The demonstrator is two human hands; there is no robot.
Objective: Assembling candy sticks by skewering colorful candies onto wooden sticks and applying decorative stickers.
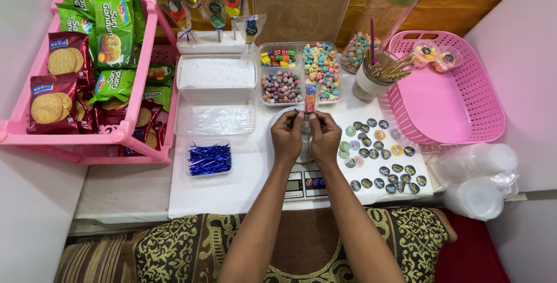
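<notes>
while both hands meet at frame centre over the digital scale (pixel 301 183), left hand (pixel 286 137) and right hand (pixel 325 137) pinch shut on a narrow candy-filled bag (pixel 310 98) just below the compartment candy tray (pixel 300 73).

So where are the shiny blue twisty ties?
The blue ties sit in a small clear tray on the white board, left of the left hand and just below the clear lidded box, beside the pink rack.
</notes>
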